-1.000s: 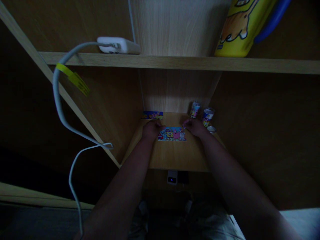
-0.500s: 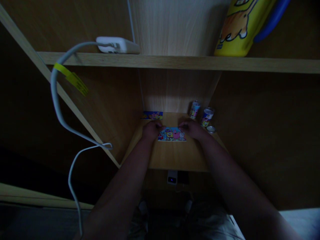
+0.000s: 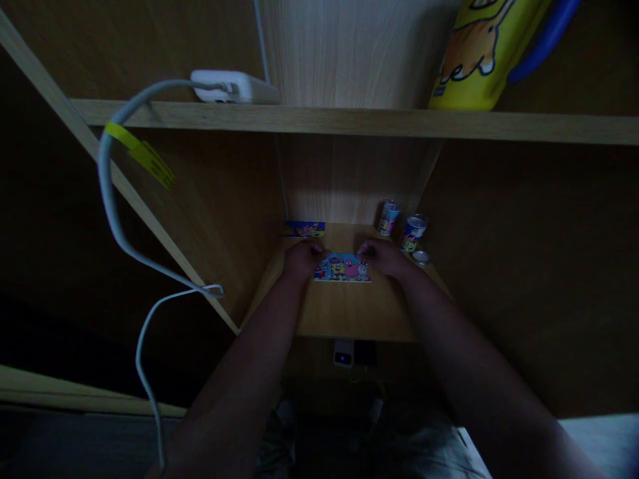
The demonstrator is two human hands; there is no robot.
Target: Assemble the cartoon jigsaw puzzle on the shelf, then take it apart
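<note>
A flat rectangular cartoon picture [image 3: 343,268] in bright colours lies on the wooden shelf [image 3: 354,313]. At its upper left corner is my left hand [image 3: 302,258], with thumb and finger pinched close against the edge. My right hand [image 3: 381,255] pinches at the upper right corner in the same way. Fine detail at the fingertips is too dark to make out. Behind my left hand, by the back wall, lies a second, blue cartoon picture [image 3: 305,229].
Two small cartoon-printed cans [image 3: 389,217] stand at the back right, with a round metal lid [image 3: 421,257] beside them. Overhead, an upper shelf [image 3: 349,121] holds a white adapter [image 3: 234,88] and a yellow cup [image 3: 472,60]. A grey cable [image 3: 107,193] hangs at left. Below sits a small white device [image 3: 343,352].
Both hands stay at the picture's upper corners with hardly any movement. The whole view has shifted very slightly.
</note>
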